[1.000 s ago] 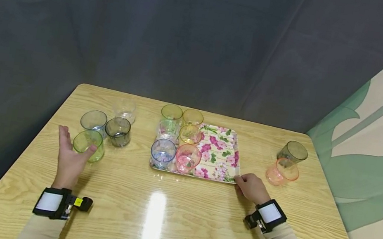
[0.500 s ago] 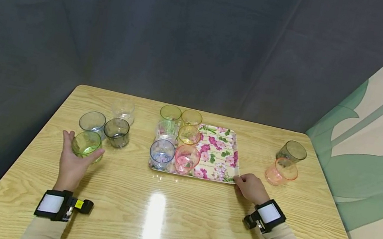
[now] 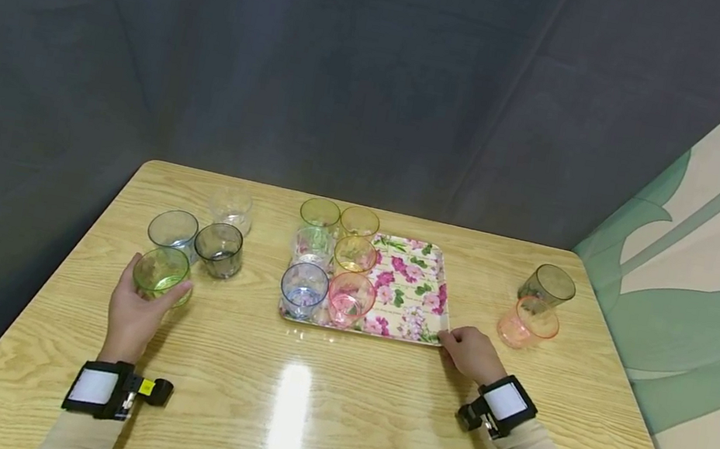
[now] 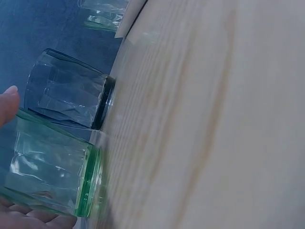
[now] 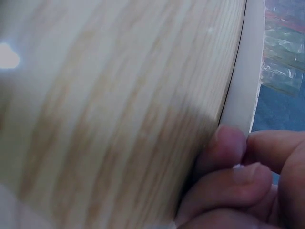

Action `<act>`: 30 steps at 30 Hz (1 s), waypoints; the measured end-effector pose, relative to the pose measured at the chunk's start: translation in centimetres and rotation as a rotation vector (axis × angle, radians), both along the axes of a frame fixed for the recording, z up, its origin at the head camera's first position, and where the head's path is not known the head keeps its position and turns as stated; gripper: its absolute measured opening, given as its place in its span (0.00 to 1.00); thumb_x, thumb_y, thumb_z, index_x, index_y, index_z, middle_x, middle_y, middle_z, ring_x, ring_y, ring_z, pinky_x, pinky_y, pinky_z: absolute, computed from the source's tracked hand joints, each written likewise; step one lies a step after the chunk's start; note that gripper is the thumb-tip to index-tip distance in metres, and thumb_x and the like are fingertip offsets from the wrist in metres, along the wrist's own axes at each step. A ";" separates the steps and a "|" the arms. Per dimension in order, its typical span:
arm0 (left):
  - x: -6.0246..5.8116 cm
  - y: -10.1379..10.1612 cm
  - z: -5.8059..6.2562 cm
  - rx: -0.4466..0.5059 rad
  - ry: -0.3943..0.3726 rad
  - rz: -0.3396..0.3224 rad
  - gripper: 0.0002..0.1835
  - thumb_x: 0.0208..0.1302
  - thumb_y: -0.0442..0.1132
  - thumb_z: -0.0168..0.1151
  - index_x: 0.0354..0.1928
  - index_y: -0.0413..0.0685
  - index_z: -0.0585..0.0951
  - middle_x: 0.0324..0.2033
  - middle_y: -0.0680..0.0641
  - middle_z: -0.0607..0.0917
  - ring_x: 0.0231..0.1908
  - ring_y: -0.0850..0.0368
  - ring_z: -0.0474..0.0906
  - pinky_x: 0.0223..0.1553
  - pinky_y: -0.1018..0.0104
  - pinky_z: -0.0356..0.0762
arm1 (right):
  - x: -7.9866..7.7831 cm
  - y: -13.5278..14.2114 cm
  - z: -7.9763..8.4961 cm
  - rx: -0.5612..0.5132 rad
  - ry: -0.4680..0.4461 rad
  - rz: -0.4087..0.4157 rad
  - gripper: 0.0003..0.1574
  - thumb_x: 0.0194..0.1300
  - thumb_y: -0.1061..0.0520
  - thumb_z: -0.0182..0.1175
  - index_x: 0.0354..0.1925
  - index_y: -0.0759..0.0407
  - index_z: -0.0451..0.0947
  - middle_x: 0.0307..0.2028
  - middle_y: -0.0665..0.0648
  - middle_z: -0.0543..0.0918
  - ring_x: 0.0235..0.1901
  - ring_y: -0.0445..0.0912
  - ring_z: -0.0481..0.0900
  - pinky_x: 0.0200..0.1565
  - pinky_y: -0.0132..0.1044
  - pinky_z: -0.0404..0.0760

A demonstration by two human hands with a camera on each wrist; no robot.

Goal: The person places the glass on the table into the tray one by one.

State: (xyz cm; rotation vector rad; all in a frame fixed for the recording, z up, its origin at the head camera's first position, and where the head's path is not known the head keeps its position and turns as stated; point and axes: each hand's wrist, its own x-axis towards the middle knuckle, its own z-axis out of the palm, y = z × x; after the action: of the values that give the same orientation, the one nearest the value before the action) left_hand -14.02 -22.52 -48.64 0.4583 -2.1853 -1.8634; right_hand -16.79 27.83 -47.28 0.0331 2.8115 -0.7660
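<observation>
On the left of the table, my left hand [image 3: 136, 311] curves round a green glass [image 3: 163, 273], fingers on its left side and thumb at its right. The left wrist view has the green glass [image 4: 52, 167] standing on the wood, fingertips [image 4: 35, 219] along one side. Beside it stand a bluish glass [image 3: 174, 230], a dark grey glass [image 3: 221, 253] and a clear glass [image 3: 232, 211]. My right hand [image 3: 472, 354] pinches the front right corner of a flowered tray [image 3: 418, 293]; the right wrist view shows its fingers against the tray's pale side [image 5: 243, 76].
Several coloured glasses, including a blue one [image 3: 304, 292] and a pink one [image 3: 351, 300], stand in two columns on the tray's left part. At the table's right, a dark glass [image 3: 548, 284] stands behind a pink glass [image 3: 530, 324]. A dark curtain [image 3: 369, 77] hangs behind.
My left hand has gone from spread fingers beside the green glass to fingers and thumb closed about it. The right hand has stayed at the tray corner.
</observation>
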 end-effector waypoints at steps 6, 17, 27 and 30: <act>0.1 0.0 -0.1 -0.028 0.024 0.033 0.49 0.53 0.44 0.70 0.72 0.49 0.52 0.69 0.41 0.60 0.66 0.51 0.55 0.68 0.48 0.57 | 0.0 -0.1 0.0 0.002 0.010 0.006 0.28 0.70 0.50 0.49 0.15 0.57 0.76 0.11 0.50 0.75 0.11 0.42 0.64 0.17 0.34 0.62; 0.9 -0.1 0.3 -0.038 0.034 0.053 0.46 0.53 0.43 0.70 0.70 0.47 0.55 0.66 0.40 0.65 0.64 0.52 0.59 0.69 0.52 0.56 | -0.1 -0.1 0.0 0.000 0.006 0.010 0.28 0.70 0.49 0.48 0.14 0.56 0.76 0.11 0.51 0.75 0.11 0.42 0.64 0.17 0.34 0.61; 1.5 0.4 2.6 -0.061 0.076 0.035 0.46 0.54 0.43 0.69 0.71 0.50 0.55 0.66 0.41 0.66 0.64 0.53 0.60 0.69 0.50 0.53 | 0.0 0.3 0.8 0.045 0.041 -0.025 0.37 0.71 0.38 0.42 0.13 0.55 0.73 0.09 0.49 0.70 0.11 0.43 0.64 0.17 0.35 0.62; 1.7 0.9 3.6 -0.073 0.103 0.028 0.45 0.53 0.43 0.70 0.70 0.51 0.56 0.65 0.41 0.67 0.63 0.53 0.62 0.68 0.47 0.54 | -0.2 0.2 1.5 0.024 0.161 -0.063 0.36 0.72 0.39 0.42 0.11 0.55 0.66 0.08 0.48 0.62 0.09 0.43 0.59 0.15 0.35 0.59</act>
State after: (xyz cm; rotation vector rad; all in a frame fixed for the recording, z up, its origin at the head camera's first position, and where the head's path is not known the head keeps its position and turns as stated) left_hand -12.33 -21.67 -45.06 0.3690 -2.1601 -1.7457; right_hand -16.98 28.05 -45.73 0.0666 2.9852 -0.7812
